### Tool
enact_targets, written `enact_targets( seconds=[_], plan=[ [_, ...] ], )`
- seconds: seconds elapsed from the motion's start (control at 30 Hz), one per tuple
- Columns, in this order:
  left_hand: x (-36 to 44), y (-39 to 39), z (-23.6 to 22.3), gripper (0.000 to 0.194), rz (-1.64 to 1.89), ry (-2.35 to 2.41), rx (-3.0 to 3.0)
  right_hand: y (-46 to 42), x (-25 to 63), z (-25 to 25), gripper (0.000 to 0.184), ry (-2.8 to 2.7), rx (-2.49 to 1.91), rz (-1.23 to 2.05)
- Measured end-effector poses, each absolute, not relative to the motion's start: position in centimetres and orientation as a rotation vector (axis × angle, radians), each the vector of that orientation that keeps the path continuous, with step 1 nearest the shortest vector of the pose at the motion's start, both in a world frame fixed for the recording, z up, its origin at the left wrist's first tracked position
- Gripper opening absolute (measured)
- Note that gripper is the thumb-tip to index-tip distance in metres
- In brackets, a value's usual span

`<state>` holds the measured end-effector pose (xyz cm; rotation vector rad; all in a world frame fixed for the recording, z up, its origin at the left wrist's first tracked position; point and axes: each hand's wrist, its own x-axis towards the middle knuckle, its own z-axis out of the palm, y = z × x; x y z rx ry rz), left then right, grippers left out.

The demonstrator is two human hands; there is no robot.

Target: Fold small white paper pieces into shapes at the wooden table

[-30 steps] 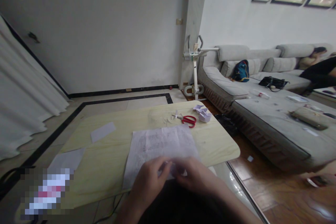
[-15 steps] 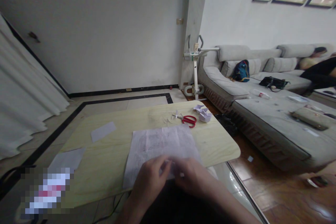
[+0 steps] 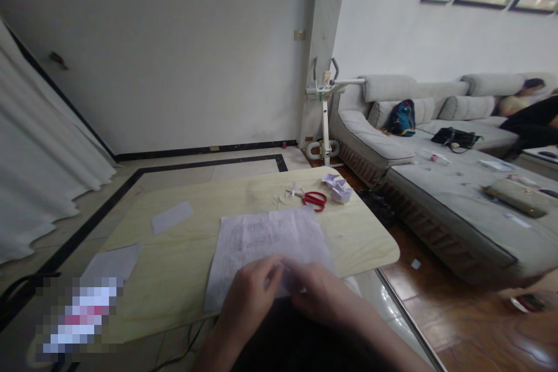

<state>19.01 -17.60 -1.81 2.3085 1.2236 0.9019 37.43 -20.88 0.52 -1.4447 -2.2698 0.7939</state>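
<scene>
My left hand [image 3: 249, 296] and my right hand [image 3: 316, 290] meet at the near edge of the pale wooden table [image 3: 183, 256]. Both pinch a small white piece of paper [image 3: 283, 280] between their fingertips, fingers curled. Under them lies a large printed sheet [image 3: 265, 241], flat on the table. Red-handled scissors [image 3: 313, 199] lie at the far side, beside several small folded white paper shapes [image 3: 337, 188] and paper scraps.
Two blank paper pieces [image 3: 171, 218] [image 3: 114, 261] lie on the table's left part. A grey sofa [image 3: 440, 180] with a blue backpack [image 3: 401, 118], black bag and a person at its far end stands right. A white exercise machine [image 3: 325, 122] stands by the wall.
Both hands shifted slightly while working the small paper; the right hand slid a little left over it. Nothing else moved.
</scene>
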Motion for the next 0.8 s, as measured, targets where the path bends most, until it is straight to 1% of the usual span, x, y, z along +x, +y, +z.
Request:
enact_targets(
  seconds=[0.17, 0.63, 0.8],
  plan=[
    [19.0, -17.6, -2.0, 0.019, 0.89, 1.248, 2.322, -20.9, 37.4, 0.2, 0.058, -2.297, -1.446, 0.793],
    [18.9, -17.7, -1.8, 0.019, 0.899, 1.213, 2.307, -20.7, 37.5, -0.4, 0.059, -2.245, -1.385, 0.754],
    [18.8, -17.7, -1.9, 0.018, 0.92, 1.189, 2.312, -20.5, 37.4, -0.9, 0.055, -2.199, -1.35, 0.771]
  ],
)
